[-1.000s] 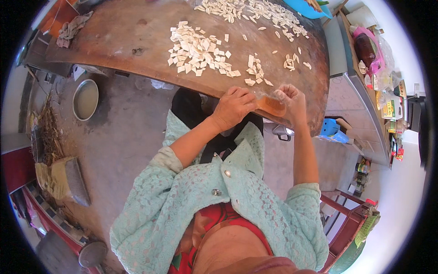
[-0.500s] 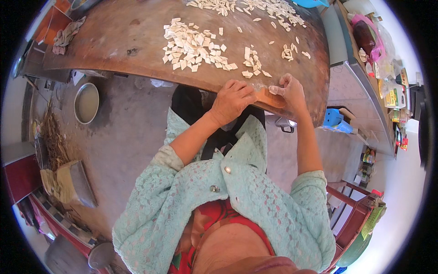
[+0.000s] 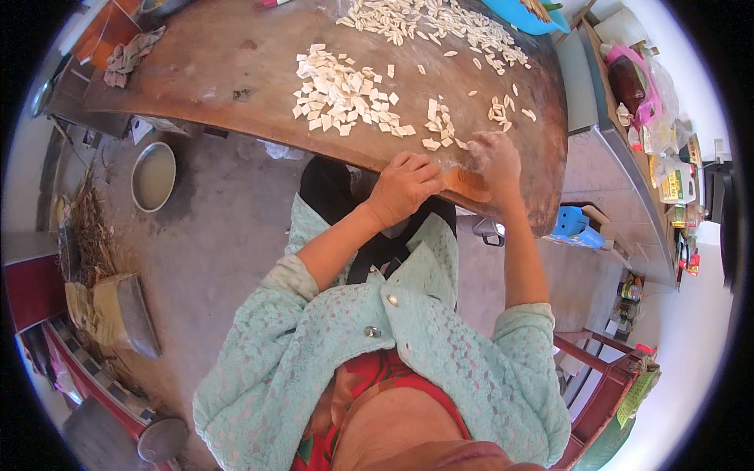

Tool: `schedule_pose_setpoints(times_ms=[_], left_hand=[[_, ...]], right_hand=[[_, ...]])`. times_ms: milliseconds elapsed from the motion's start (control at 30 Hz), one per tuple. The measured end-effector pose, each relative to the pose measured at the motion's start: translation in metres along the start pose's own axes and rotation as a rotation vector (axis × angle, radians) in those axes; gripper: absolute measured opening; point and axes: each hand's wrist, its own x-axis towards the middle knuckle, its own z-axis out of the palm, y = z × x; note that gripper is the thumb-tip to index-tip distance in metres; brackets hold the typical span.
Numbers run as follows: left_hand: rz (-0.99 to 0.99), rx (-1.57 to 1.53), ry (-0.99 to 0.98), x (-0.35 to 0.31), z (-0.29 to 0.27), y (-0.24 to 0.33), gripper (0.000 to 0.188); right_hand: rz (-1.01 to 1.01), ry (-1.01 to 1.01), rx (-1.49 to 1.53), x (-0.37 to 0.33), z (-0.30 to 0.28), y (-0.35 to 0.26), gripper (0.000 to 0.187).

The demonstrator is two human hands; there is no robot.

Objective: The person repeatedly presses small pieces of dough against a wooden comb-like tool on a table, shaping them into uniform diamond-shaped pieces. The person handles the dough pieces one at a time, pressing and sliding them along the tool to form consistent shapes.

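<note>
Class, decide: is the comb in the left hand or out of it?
In it: the left hand grips one end of the comb, the rest sticking out towards the right hand.

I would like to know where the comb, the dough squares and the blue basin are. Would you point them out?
comb (image 3: 470, 187): head view, middle of its brown surface.
dough squares (image 3: 334, 91): head view, middle of their largest pile.
blue basin (image 3: 525, 19): head view, its visible side.

Home kitchen, dough pieces (image 3: 330, 98) on a wooden worktop (image 3: 196, 78), plastic bags (image 3: 647, 110) along a counter (image 3: 609, 161), basin (image 3: 151, 153) on floor (image 3: 216, 228)
</note>
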Motion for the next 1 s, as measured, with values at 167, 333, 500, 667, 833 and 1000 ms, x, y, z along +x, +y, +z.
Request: schedule_pose_setpoints(times_ms=[167, 333, 500, 667, 833, 1000], left_hand=[[0.006, 0.000, 0.012, 0.001, 0.001, -0.001, 0.013], [-0.006, -0.012, 0.012, 0.000, 0.000, -0.002, 0.013], [-0.002, 0.004, -0.001, 0.001, 0.000, 0.000, 0.013], [0.008, -0.006, 0.035, 0.001, 0.003, 0.001, 0.011], [0.005, 0.011, 0.020, 0.000, 0.002, -0.001, 0.009], [-0.008, 0.001, -0.004, 0.001, 0.003, -0.001, 0.011]], right_hand=[[0.174, -0.026, 0.077, -0.003, 0.021, -0.016, 0.016], [0.133, -0.178, 0.249, -0.018, -0.007, -0.014, 0.016], [0.000, -0.249, 0.211, -0.040, -0.020, 0.001, 0.016], [0.021, -0.239, 0.269, -0.040, -0.005, 0.014, 0.030], [0.184, -0.152, 0.140, -0.022, -0.007, 0.021, 0.048], [0.215, -0.143, 0.339, -0.021, -0.011, 0.027, 0.034]])
